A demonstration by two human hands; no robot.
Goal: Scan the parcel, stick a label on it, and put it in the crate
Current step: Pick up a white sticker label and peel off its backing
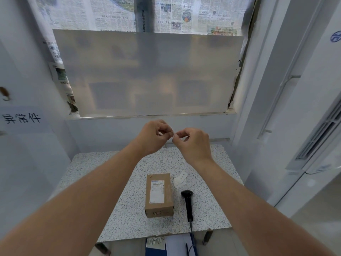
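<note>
A brown cardboard parcel (159, 195) with a white shipping label on top lies on the speckled table (110, 182). To its right lies a black handheld scanner (188, 202), its cable running off the front edge. Small white label sheets (180, 179) rest behind the scanner. My left hand (153, 136) and my right hand (193, 143) are raised well above the table's far end, fingertips pinched together on a tiny white label (174, 134) between them. No crate is clearly seen.
A frosted window panel (147, 71) with newspaper above it faces me. White walls close in on the left and right. Under the table's front edge sit a blue bin (153, 253) holding paper scraps and a white sheet (177, 244).
</note>
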